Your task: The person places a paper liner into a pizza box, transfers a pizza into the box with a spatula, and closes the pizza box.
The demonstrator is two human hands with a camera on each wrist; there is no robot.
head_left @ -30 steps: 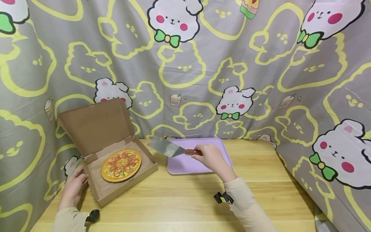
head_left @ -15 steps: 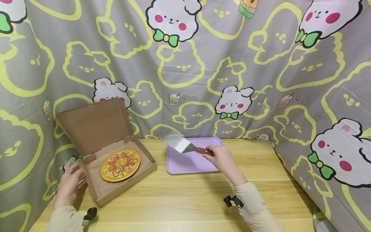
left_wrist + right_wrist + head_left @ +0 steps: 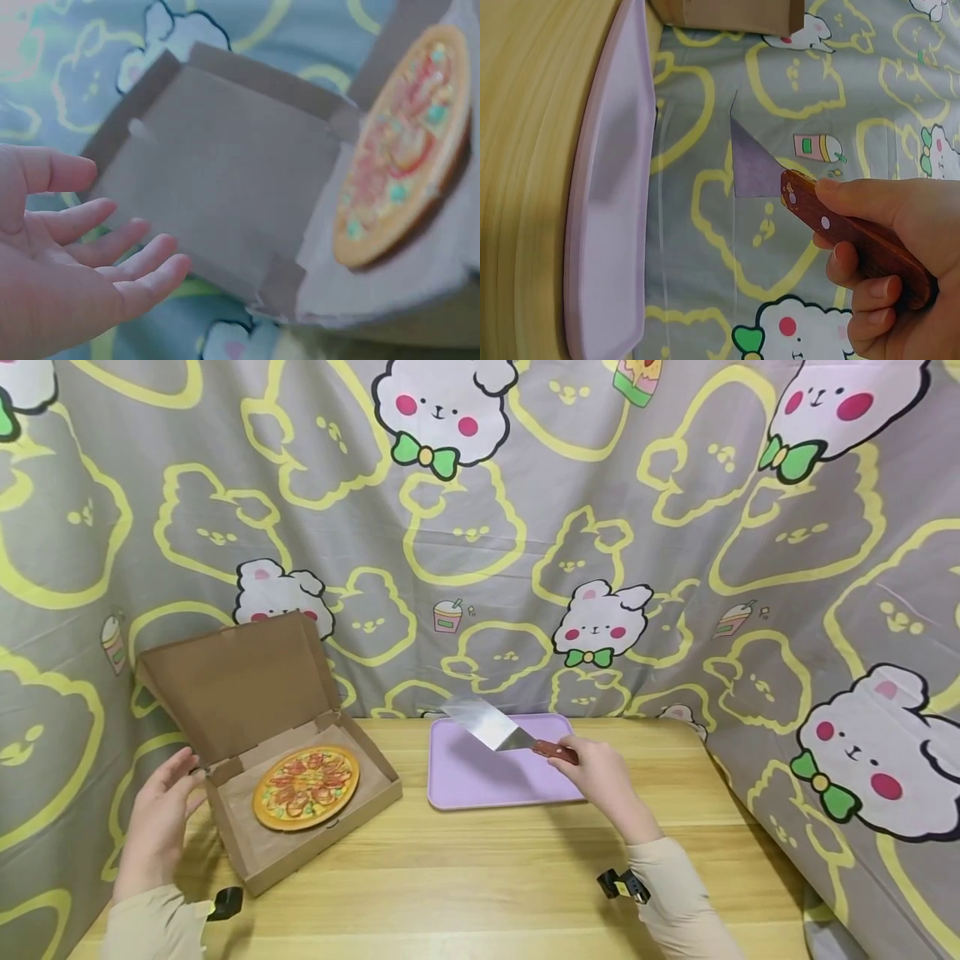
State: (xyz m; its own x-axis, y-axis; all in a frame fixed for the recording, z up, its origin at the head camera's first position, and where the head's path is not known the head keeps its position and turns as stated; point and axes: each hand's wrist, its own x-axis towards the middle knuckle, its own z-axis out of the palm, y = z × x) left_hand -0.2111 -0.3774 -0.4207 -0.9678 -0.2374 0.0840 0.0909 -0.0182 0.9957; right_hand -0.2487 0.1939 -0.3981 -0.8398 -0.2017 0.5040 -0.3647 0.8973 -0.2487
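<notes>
My right hand (image 3: 603, 781) grips the brown wooden handle (image 3: 847, 236) of a spatula with a flat metal blade (image 3: 483, 724). The blade is held above a purple tray (image 3: 457, 789), pointing to the left and away. My left hand (image 3: 153, 827) is raised at the left side of an open cardboard pizza box (image 3: 330, 847). In the left wrist view its fingers (image 3: 142, 281) are spread and relaxed, with nothing in them, in front of the upright lid (image 3: 217, 165). A round pizza (image 3: 306, 787) with red and green toppings lies inside the box.
A wooden table (image 3: 450, 885) carries the box at left and the tray toward the back. Behind and at both sides hangs a grey curtain (image 3: 480, 527) printed with cartoon animals. The box lid (image 3: 247, 685) leans back close to it.
My right hand has moved the spatula to the right, over the tray. My left hand has come off the box's side and risen, its fingers opening out. Box and pizza stay put.
</notes>
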